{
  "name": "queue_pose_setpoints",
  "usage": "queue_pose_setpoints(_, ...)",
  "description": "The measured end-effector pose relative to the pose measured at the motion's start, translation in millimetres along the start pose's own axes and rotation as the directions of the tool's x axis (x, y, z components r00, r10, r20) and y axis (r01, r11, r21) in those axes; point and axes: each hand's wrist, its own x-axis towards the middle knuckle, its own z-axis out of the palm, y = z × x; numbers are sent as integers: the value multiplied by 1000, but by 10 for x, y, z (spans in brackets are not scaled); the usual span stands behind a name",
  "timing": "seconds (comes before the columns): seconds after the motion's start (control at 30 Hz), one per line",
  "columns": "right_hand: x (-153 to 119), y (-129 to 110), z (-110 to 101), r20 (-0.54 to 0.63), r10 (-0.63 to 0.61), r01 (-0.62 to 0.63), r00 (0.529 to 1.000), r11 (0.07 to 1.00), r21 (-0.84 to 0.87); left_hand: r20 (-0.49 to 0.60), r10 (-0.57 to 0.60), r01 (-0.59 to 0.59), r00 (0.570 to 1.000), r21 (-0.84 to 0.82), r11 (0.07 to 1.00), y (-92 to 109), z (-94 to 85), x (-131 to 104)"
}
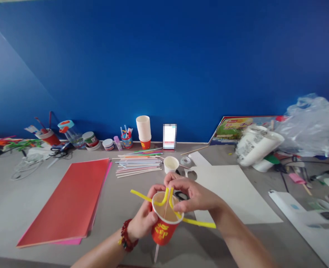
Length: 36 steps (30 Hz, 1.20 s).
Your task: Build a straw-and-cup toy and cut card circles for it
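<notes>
A red paper cup point(164, 233) with yellow lettering is held at its left side by my left hand point(146, 219), whose fingers wrap round it. Two bent yellow pieces point(199, 223) stick out left and right over the cup's rim. Their inner ends stand up side by side in the cup's mouth, next to a thin clear straw point(156, 254) that comes out below the base. Pinched at those upper ends is my right hand point(191, 193), its thumb low over the rim.
Red paper sheets point(66, 197) lie at the left, white card point(234, 190) at the right. Behind are straws point(139, 163), a small white cup point(171, 164), a cup stack point(143, 128) and a phone point(169, 136). A plastic bag point(312, 124) sits far right, by wrapped cups point(259, 145).
</notes>
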Motion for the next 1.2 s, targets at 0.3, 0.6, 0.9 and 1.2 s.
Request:
queue_pose_setpoints(0.3, 25, -78, -65, 78, -5, 12, 997, 997, -82, 51, -4, 3, 999, 24, 1000, 25, 29, 32)
queue_pose_setpoints(0.6, -1, -33, -49, 32, 15, -12, 999, 995, -96, 55, -21, 19, 998, 35, 999, 30, 56, 30)
queue_pose_setpoints(0.9, 9, -86, -41, 16, 37, -34, 999, 991, -126, 37, -27, 27, 999, 6, 1000, 33, 56, 27)
queue_pose_setpoints(1.2, -39, 7, 49, -248, -57, 74, 967, 995, 60, -151, 56, -51, 987, 37, 998, -44, -77, 17)
